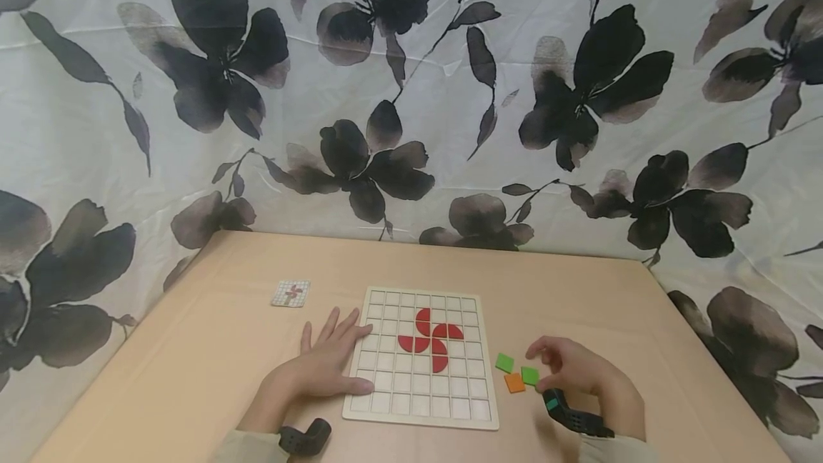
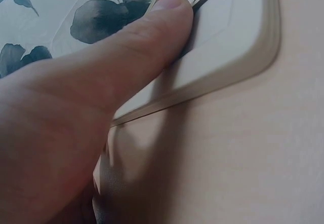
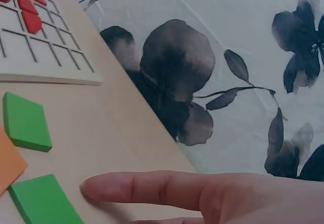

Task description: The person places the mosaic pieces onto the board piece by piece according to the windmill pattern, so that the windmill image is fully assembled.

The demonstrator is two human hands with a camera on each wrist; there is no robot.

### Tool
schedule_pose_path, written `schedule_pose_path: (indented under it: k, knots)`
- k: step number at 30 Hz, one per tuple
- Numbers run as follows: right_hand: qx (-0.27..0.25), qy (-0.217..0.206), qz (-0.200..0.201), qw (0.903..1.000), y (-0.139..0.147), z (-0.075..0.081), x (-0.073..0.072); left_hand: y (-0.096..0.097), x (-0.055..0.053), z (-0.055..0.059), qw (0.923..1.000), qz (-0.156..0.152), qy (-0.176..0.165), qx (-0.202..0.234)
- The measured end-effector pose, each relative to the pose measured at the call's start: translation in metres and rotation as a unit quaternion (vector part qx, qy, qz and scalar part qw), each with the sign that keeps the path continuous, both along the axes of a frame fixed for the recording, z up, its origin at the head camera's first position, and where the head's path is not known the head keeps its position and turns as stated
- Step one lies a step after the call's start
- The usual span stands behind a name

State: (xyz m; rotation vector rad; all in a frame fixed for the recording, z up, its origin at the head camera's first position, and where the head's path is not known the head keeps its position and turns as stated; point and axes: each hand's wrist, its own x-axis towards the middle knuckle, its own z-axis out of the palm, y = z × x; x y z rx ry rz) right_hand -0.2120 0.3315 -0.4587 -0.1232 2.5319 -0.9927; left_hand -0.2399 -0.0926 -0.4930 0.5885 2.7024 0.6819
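Note:
A white grid board (image 1: 392,402) lies on the table, with several red quarter-circle pieces (image 1: 439,363) forming a pinwheel near its middle. My left hand (image 1: 315,366) rests at the board's left edge with fingers spread, its thumb (image 2: 164,26) lying over the rim. To the right of the board are two green square tiles (image 1: 504,362) and an orange square tile (image 1: 514,382). My right hand (image 1: 575,366) hovers just right of these tiles, fingers loosely bent, with its fingertips close to the nearer green tile (image 3: 45,201). Nothing shows between its fingers.
A small card (image 1: 291,294) printed with a red pinwheel on a grid lies left of the board's far corner. The light wood-coloured table (image 1: 566,291) ends at a hanging white cloth (image 1: 450,127) with dark flowers.

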Motion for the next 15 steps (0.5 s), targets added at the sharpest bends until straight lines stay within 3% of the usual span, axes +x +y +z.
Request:
schedule_pose_path:
  k: [3, 9, 15]
  knots:
    - [0.017, 0.007, -0.007, 0.9998, -0.004, -0.002, -0.002, 0.0, 0.001, 0.001, 1.0, 0.001, -0.001, 0.001]
    - [0.071, 0.048, -0.07, 0.9939, -0.013, -0.007, -0.007, 0.0, 0.002, 0.001, 1.0, 0.001, -0.001, 0.003]
    - [0.074, 0.073, -0.104, 0.9891, -0.014, -0.013, -0.011, 0.0, 0.001, 0.0, 1.0, -0.002, 0.002, 0.0]
